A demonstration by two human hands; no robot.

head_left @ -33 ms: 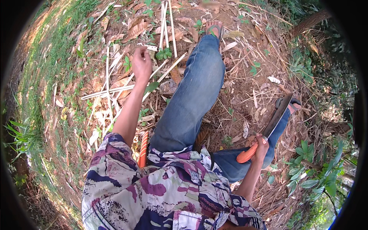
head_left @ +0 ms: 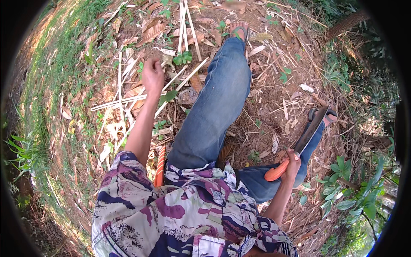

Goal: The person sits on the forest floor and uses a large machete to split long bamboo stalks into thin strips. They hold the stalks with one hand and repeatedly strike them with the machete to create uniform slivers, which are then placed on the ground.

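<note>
My left hand (head_left: 153,79) hangs over the leaf-strewn ground with its fingers loosely curled and the thumb apart. Nothing shows in it. Beside and below it, pale split strips (head_left: 121,102) of wood or bamboo lie crossed on the ground. A few more strips (head_left: 184,26) lie side by side farther off, near my outstretched foot. At the right, my right hand (head_left: 293,165) is wrapped round the orange handle of a machete (head_left: 309,133). Its dark blade points up and away, over my lower right leg.
An orange tube-like thing with pale stripes (head_left: 160,167) lies by my left hip. My jeans-clad leg (head_left: 218,98) stretches forward between the hands. Dry leaves (head_left: 152,33) cover the soil, with grass at the left. A leafy plant (head_left: 364,192) and a trunk (head_left: 347,25) stand right.
My left hand has drawn back slightly toward me and to the left. One far strip's near end has shifted a little to the right. My right hand and the machete have hardly moved.
</note>
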